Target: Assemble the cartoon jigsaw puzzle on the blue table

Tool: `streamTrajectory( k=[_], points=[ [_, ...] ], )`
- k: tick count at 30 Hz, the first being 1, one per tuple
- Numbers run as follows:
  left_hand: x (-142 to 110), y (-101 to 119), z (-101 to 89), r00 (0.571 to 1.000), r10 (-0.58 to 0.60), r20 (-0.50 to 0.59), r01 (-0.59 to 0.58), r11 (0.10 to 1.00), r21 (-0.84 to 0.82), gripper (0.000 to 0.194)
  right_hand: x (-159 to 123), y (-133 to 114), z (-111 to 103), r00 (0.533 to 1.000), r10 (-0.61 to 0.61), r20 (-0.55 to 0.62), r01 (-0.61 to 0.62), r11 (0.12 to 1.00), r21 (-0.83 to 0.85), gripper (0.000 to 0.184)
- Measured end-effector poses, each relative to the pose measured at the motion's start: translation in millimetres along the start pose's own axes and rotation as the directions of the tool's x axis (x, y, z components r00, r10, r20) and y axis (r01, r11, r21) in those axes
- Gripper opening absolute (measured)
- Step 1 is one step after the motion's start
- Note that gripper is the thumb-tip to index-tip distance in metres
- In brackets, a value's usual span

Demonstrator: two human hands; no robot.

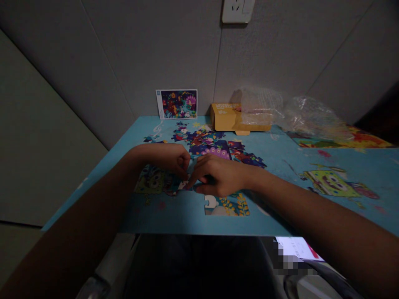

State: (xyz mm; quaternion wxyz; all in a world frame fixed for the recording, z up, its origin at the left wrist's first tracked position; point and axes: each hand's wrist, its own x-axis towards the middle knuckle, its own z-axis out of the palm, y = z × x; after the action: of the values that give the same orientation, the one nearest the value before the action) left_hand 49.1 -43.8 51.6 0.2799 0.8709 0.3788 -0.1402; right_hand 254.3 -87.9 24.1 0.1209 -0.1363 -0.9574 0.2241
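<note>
On the blue table, my left hand (175,158) is curled, its fingertips closed on a small jigsaw puzzle piece (183,185) with white and purple print. From the other side, the stretched index finger of my right hand (215,172) touches the same piece, while its thumb stays apart. Just below my right hand lies a joined puzzle section (229,206) with yellow leaves and a white round shape. Behind both hands, more puzzle pieces (215,151) in dark purple and pink lie together, some overlapping. My left forearm hides part of the table.
A picture card (178,104) leans against the wall at the back. Right of it stand a yellow box (226,118) and crumpled clear plastic wrapping (311,114). A colourful sheet (368,137) lies at the far right. Cartoon figures are printed on the tabletop (280,174).
</note>
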Motion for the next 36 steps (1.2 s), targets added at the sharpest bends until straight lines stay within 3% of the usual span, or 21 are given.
streamTrajectory(
  k=[7, 16, 21, 29, 33, 36],
  points=[
    [-1, 0, -0.4, 0.999, -0.034, 0.028, 0.035, 0.999, -0.024, 0.021, 2, 0, 2, 0.998, -0.035, -0.059, 0.033, 0.999, -0.039, 0.032],
    [-5, 1, -1.7, 0.998, -0.061, -0.015, 0.061, 0.998, 0.017, 0.027, 2, -1, 1, 0.998, -0.013, -0.054, 0.013, 1.000, -0.018, 0.034],
    [-8, 5, -1.7, 0.996, -0.091, 0.023, 0.092, 0.995, -0.031, 0.024, 2, -1, 1, 0.998, -0.013, -0.056, 0.013, 1.000, -0.008, 0.034],
    [-10, 10, -0.8, 1.000, -0.020, 0.020, 0.020, 1.000, 0.001, 0.010, 2, 0, 2, 0.998, -0.024, -0.061, 0.024, 1.000, -0.005, 0.034],
    [-9, 7, -0.4, 0.999, 0.005, -0.044, -0.004, 1.000, 0.027, 0.014, 2, 0, 2, 0.997, -0.037, -0.074, 0.037, 0.999, -0.011, 0.031],
    [-5, 4, -0.1, 0.998, 0.007, -0.059, -0.005, 0.999, 0.045, 0.020, 1, -1, 0, 0.987, -0.036, -0.156, 0.030, 0.999, -0.045, 0.021]
  ],
)
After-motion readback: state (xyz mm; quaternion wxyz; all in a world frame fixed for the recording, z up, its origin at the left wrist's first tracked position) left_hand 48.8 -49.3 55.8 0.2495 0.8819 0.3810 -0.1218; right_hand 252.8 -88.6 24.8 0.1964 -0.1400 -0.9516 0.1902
